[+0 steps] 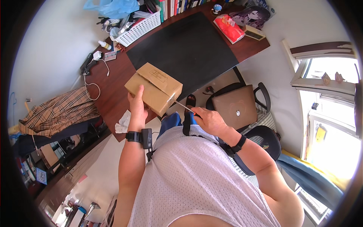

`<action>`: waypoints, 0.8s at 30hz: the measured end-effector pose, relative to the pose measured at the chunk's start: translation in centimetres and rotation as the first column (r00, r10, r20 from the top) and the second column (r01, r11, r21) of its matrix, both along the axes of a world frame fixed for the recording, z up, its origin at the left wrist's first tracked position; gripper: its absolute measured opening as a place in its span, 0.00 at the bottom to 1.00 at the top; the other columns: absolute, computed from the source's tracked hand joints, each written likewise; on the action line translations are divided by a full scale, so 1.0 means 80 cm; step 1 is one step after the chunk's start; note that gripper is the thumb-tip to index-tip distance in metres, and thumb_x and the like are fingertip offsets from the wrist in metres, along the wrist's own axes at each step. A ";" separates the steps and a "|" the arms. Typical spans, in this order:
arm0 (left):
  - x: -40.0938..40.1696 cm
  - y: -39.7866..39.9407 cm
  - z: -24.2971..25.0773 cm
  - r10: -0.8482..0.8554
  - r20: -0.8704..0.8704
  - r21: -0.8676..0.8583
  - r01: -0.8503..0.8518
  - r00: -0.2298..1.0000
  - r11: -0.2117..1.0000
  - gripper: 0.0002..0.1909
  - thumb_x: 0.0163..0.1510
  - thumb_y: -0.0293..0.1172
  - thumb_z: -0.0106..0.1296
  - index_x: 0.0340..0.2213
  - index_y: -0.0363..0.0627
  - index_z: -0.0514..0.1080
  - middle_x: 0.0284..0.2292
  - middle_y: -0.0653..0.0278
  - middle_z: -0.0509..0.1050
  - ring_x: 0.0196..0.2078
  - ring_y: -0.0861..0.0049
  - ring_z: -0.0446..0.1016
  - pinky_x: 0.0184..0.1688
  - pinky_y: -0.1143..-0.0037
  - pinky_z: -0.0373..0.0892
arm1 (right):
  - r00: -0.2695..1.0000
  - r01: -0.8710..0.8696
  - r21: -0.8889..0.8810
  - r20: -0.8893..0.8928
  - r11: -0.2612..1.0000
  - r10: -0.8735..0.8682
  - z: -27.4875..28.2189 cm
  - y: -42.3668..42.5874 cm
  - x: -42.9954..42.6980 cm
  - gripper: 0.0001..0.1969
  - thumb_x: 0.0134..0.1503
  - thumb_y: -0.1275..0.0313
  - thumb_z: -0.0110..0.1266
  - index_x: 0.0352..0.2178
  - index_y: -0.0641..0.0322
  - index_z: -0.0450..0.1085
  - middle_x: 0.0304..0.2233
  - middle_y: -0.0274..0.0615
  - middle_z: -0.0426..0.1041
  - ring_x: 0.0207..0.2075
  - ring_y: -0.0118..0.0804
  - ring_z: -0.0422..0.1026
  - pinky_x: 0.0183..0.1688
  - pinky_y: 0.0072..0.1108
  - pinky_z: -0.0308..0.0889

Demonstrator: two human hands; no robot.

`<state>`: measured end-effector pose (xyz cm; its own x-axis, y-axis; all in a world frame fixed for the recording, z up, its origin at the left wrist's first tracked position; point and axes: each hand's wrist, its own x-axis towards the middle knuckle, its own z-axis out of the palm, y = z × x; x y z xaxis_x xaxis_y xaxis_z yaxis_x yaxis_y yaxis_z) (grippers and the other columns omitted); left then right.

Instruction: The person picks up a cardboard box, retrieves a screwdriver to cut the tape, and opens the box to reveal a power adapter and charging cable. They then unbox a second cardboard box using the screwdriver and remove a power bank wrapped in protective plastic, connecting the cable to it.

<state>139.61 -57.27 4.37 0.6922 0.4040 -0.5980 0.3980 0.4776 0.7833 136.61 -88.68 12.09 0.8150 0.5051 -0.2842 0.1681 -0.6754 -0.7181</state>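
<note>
A closed brown cardboard box (158, 89), with printed writing on its top and clear tape at its right end, is tilted over the desk's near edge. My left hand (137, 103) grips the box's near left side, thumb on top and the other fingers hidden beneath. In my right hand (210, 119) is a screwdriver (184, 106) with a thin metal shaft; only a bit of its orange and black handle shows. The shaft reaches the taped end of the box, but whether its tip has gone in cannot be told.
The brown desk (109, 85) bears a black mat (184, 42), a white basket (139, 29) filled with odds and ends, a red packet (229, 28) and a white charger (97, 55). Crumpled tissue (123, 122) lies near its left corner. A chair (262, 96) holding a laptop (235, 106) stands right.
</note>
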 end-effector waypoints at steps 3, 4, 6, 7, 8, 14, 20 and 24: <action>-0.001 0.007 0.002 -0.009 -0.029 -0.037 0.008 1.000 0.999 0.44 0.52 0.50 0.65 0.62 0.53 0.53 0.51 0.61 0.70 0.48 0.69 0.74 0.39 0.61 0.74 | 0.990 -0.032 -0.027 0.135 0.999 0.035 0.005 0.009 0.005 0.15 0.63 0.65 0.52 0.49 0.58 0.70 0.37 0.48 0.77 0.35 0.52 0.78 0.38 0.36 0.74; -0.001 0.008 0.003 -0.020 -0.039 -0.064 0.018 0.999 0.998 0.43 0.53 0.50 0.65 0.62 0.53 0.54 0.51 0.62 0.70 0.48 0.69 0.75 0.39 0.61 0.74 | 0.990 -0.030 -0.027 0.139 0.999 0.033 0.006 0.011 0.006 0.15 0.63 0.65 0.52 0.49 0.58 0.70 0.37 0.48 0.77 0.35 0.52 0.78 0.38 0.36 0.74; -0.003 0.013 0.004 -0.033 -0.047 -0.092 0.028 0.998 0.995 0.42 0.53 0.50 0.64 0.61 0.54 0.54 0.51 0.62 0.71 0.47 0.69 0.75 0.39 0.61 0.74 | 0.964 -0.073 -0.059 0.253 0.996 0.086 0.008 0.016 0.009 0.15 0.62 0.66 0.53 0.50 0.56 0.70 0.33 0.45 0.76 0.31 0.49 0.78 0.33 0.34 0.74; -0.005 0.016 0.004 -0.036 -0.038 -0.117 0.031 0.999 0.993 0.40 0.54 0.49 0.64 0.60 0.54 0.55 0.50 0.62 0.71 0.47 0.69 0.76 0.38 0.61 0.75 | 0.963 -0.072 -0.060 0.254 0.996 0.085 0.011 0.019 0.012 0.15 0.62 0.66 0.53 0.50 0.56 0.70 0.33 0.45 0.76 0.31 0.49 0.78 0.33 0.34 0.74; -0.006 0.018 0.003 -0.039 -0.029 -0.141 0.034 0.999 0.989 0.38 0.55 0.49 0.63 0.59 0.53 0.57 0.49 0.63 0.72 0.47 0.68 0.77 0.38 0.61 0.75 | 0.959 -0.095 -0.089 0.260 0.992 0.115 0.015 0.022 0.014 0.15 0.62 0.66 0.53 0.50 0.55 0.70 0.32 0.45 0.76 0.31 0.48 0.78 0.33 0.34 0.74; -0.004 0.031 0.015 -0.088 -0.052 -0.221 0.075 0.995 0.972 0.31 0.56 0.51 0.60 0.55 0.54 0.62 0.44 0.64 0.75 0.41 0.69 0.79 0.35 0.63 0.76 | 0.938 -0.125 -0.138 0.308 0.983 0.162 0.025 0.034 0.017 0.15 0.62 0.67 0.53 0.49 0.55 0.71 0.31 0.44 0.75 0.30 0.48 0.78 0.32 0.33 0.74; -0.008 0.048 0.001 -0.090 -0.071 -0.267 0.068 0.993 0.961 0.31 0.55 0.53 0.60 0.55 0.56 0.63 0.43 0.65 0.76 0.39 0.70 0.79 0.35 0.63 0.75 | 0.947 -0.133 -0.140 0.274 0.981 0.167 0.036 0.046 0.016 0.15 0.62 0.67 0.54 0.50 0.56 0.71 0.32 0.44 0.75 0.32 0.47 0.77 0.35 0.34 0.74; -0.001 0.046 0.023 -0.084 -0.112 -0.349 0.040 0.990 0.936 0.27 0.63 0.47 0.54 0.56 0.42 0.68 0.52 0.62 0.75 0.55 0.70 0.73 0.57 0.67 0.69 | 0.934 -0.123 -0.163 0.315 0.979 0.170 0.035 0.046 0.019 0.15 0.62 0.66 0.53 0.50 0.55 0.71 0.32 0.43 0.75 0.31 0.45 0.78 0.33 0.32 0.75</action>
